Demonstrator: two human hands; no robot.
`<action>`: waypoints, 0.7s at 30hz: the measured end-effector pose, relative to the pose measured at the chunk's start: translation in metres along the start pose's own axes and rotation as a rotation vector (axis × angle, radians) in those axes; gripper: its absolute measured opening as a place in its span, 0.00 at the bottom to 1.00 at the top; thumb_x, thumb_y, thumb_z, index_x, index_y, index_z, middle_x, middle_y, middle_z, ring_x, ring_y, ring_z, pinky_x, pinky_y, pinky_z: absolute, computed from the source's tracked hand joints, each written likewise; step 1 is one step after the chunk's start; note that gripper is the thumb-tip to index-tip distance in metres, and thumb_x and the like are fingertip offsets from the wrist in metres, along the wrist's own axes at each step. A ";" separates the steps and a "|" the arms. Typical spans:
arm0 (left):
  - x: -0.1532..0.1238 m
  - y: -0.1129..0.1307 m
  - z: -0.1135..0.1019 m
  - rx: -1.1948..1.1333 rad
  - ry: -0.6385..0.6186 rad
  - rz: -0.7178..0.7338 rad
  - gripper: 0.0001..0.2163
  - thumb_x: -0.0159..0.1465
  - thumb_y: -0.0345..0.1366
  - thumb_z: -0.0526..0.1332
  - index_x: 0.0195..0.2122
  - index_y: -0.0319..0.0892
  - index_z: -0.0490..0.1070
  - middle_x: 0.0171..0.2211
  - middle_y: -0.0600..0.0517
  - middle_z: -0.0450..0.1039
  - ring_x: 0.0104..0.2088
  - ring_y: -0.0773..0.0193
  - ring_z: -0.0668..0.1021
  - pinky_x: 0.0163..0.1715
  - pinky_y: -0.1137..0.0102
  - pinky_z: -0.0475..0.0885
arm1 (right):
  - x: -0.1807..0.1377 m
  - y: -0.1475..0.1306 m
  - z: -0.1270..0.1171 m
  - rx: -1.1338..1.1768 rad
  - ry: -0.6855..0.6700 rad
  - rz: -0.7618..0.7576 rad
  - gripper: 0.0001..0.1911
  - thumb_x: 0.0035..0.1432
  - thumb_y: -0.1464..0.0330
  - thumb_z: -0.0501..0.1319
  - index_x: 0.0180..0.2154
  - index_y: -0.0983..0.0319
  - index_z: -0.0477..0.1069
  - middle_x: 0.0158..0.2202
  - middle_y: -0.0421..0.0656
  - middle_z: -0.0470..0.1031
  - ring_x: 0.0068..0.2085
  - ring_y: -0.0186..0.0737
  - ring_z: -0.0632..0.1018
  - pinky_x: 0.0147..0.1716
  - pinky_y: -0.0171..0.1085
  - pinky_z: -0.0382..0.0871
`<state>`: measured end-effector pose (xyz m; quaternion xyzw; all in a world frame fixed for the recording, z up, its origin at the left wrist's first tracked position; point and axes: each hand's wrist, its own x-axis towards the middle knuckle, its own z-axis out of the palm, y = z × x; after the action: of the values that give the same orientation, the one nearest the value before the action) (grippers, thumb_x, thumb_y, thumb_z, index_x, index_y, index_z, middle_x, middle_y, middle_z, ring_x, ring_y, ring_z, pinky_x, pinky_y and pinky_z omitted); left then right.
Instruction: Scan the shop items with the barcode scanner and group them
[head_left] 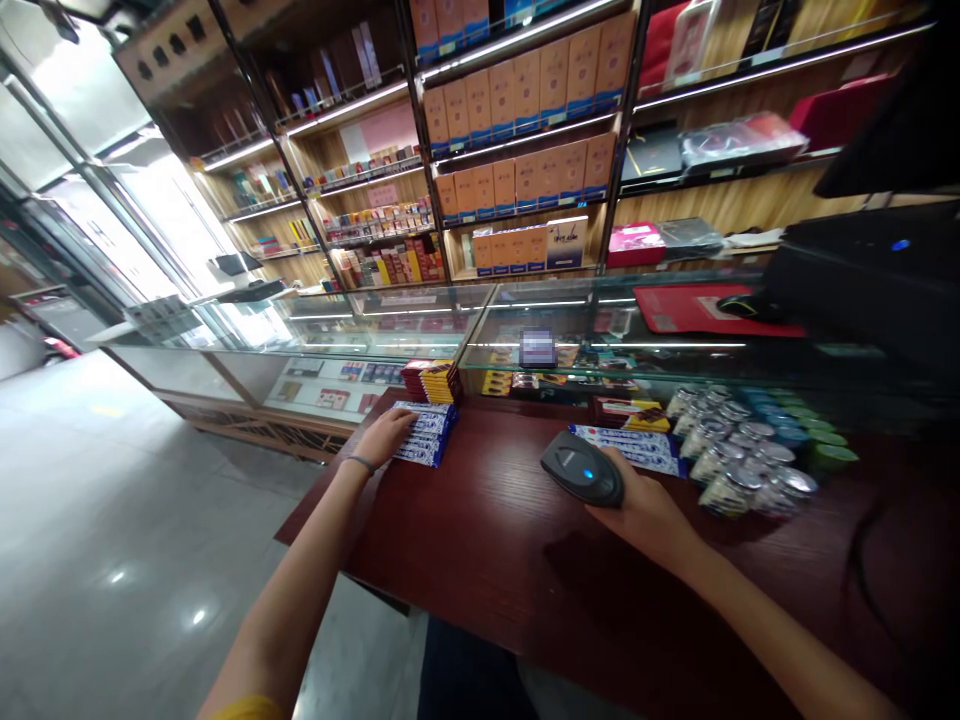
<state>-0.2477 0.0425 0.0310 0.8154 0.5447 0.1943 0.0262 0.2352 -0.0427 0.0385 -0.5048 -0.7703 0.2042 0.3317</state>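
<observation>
Dark-red wood counter (480, 560), scanner (581, 467), shop shelves (517, 100)

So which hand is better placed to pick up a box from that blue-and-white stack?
Probably the left hand: it rests on the blue-and-white stack. The right hand is busy holding the scanner, apart from that stack.

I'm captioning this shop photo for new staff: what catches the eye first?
The black scanner with its blue light, held in the right hand over the dark red counter. Next, the left hand resting on a stack of blue-and-white cartons, and silver-lidded jars at right.
</observation>
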 end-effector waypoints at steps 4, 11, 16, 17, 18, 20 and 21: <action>0.000 0.000 0.002 0.012 0.010 -0.017 0.18 0.66 0.36 0.57 0.56 0.46 0.75 0.54 0.41 0.73 0.54 0.51 0.76 0.59 0.55 0.70 | 0.001 0.000 -0.004 0.015 -0.044 0.028 0.27 0.54 0.60 0.61 0.54 0.60 0.61 0.38 0.48 0.82 0.40 0.58 0.84 0.36 0.44 0.73; 0.011 0.040 0.008 -0.047 0.107 -0.018 0.17 0.68 0.38 0.58 0.57 0.47 0.74 0.52 0.42 0.74 0.53 0.50 0.75 0.58 0.54 0.69 | 0.002 -0.001 -0.017 -0.012 0.049 0.125 0.24 0.52 0.61 0.64 0.52 0.52 0.65 0.34 0.40 0.81 0.37 0.54 0.84 0.31 0.39 0.70; 0.035 0.104 0.025 -0.127 0.178 0.015 0.17 0.69 0.40 0.57 0.58 0.48 0.73 0.49 0.43 0.73 0.53 0.50 0.74 0.59 0.55 0.67 | 0.004 0.002 -0.044 0.004 0.138 0.181 0.28 0.53 0.58 0.65 0.55 0.53 0.65 0.38 0.43 0.82 0.43 0.56 0.83 0.36 0.42 0.73; 0.041 0.117 0.030 -0.172 0.190 0.019 0.17 0.69 0.40 0.58 0.57 0.48 0.73 0.50 0.43 0.73 0.53 0.50 0.73 0.59 0.55 0.67 | 0.005 0.005 -0.051 0.020 0.161 0.182 0.28 0.53 0.58 0.65 0.56 0.53 0.65 0.39 0.44 0.82 0.43 0.56 0.83 0.36 0.43 0.73; 0.047 0.131 0.036 -0.229 0.196 0.022 0.16 0.68 0.40 0.59 0.57 0.49 0.74 0.50 0.44 0.72 0.54 0.50 0.73 0.60 0.55 0.66 | 0.005 0.007 -0.057 0.034 0.183 0.183 0.28 0.53 0.58 0.65 0.55 0.54 0.65 0.40 0.45 0.82 0.43 0.56 0.83 0.35 0.43 0.73; 0.060 0.159 0.049 -0.363 0.195 0.031 0.15 0.67 0.40 0.61 0.54 0.50 0.75 0.52 0.44 0.72 0.56 0.50 0.72 0.62 0.56 0.64 | 0.005 0.014 -0.069 0.062 0.241 0.190 0.28 0.53 0.57 0.65 0.54 0.55 0.66 0.41 0.46 0.82 0.42 0.55 0.83 0.34 0.42 0.74; 0.066 0.172 0.056 -0.434 0.182 0.037 0.15 0.66 0.39 0.62 0.53 0.50 0.76 0.52 0.44 0.72 0.56 0.49 0.71 0.63 0.55 0.63 | 0.004 0.017 -0.075 0.078 0.271 0.199 0.28 0.53 0.57 0.66 0.54 0.56 0.67 0.41 0.47 0.82 0.41 0.55 0.83 0.33 0.42 0.74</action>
<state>-0.0553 0.0413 0.0421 0.7798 0.4751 0.3798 0.1480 0.2986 -0.0337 0.0812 -0.5884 -0.6562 0.1959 0.4299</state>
